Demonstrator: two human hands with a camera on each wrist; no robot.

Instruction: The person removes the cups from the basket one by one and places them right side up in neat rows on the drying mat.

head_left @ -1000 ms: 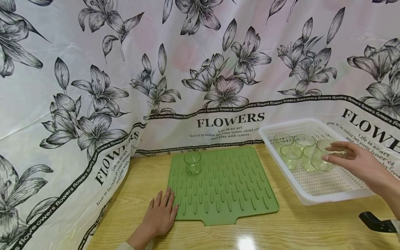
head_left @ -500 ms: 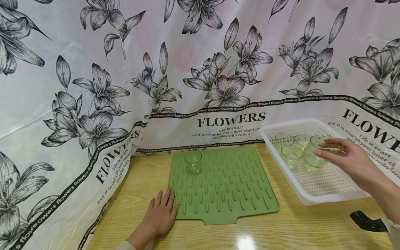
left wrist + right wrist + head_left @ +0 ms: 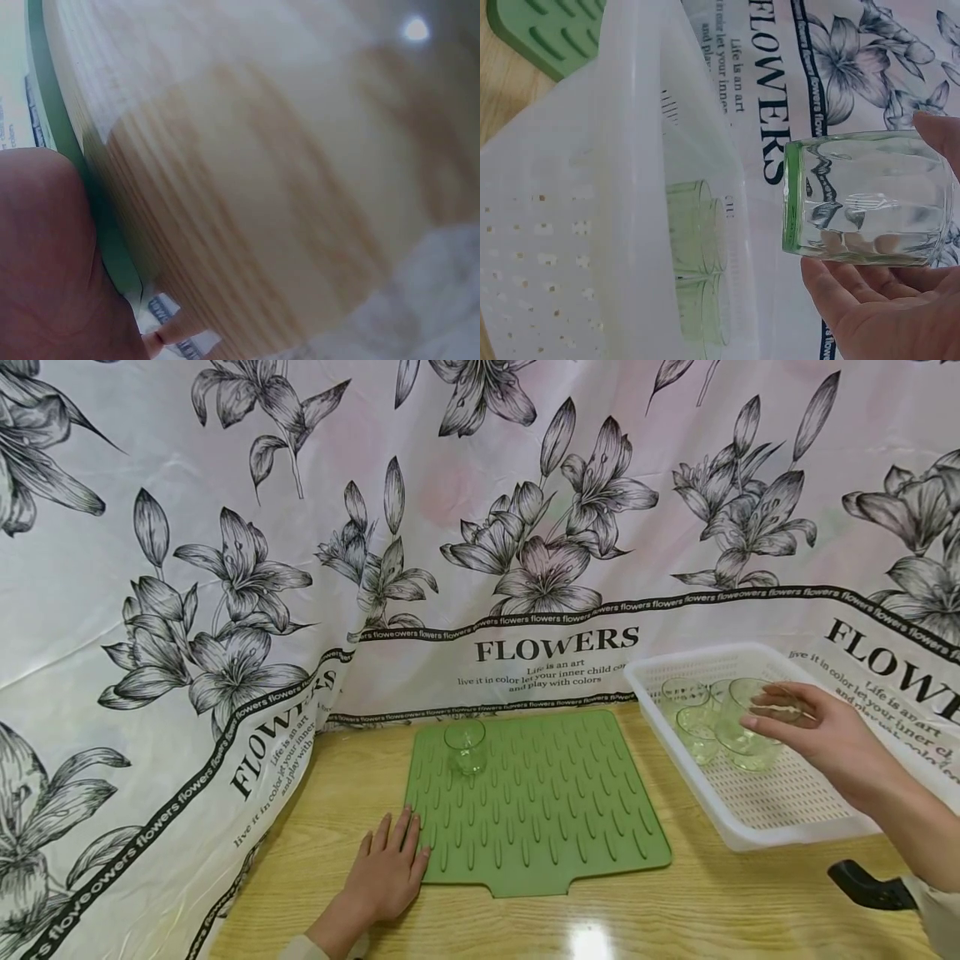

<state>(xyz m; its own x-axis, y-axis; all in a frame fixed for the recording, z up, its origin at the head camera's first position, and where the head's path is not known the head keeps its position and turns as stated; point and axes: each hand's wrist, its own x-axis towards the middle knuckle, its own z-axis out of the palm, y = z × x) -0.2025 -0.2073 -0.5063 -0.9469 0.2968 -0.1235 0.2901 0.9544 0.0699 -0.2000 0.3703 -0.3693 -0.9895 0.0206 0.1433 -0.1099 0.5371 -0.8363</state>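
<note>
My right hand [image 3: 840,739] holds a clear, green-tinted drinking glass [image 3: 741,722] over the white basket [image 3: 795,837]. In the right wrist view the glass [image 3: 870,199] sits sideways between thumb and fingers, its thick green base pointing left, above the basket rim. Several similar glasses [image 3: 696,727] stand in the basket's far left part, partly covered by the held one. My left hand [image 3: 386,870] lies with straight fingers at the left edge of the green ridged mat [image 3: 547,810]. Another glass [image 3: 467,752] stands upright on the mat's far left area.
A wooden table [image 3: 337,777] carries the mat and basket. White flower-printed sheeting [image 3: 405,677] rises close behind the mat and basket and along the left side. A black piece [image 3: 870,887] projects beside my right wrist.
My right hand has shifted left with the glass, which now overlaps more of the other glasses in the head view. The left hand stays where it was on the mat edge.
</note>
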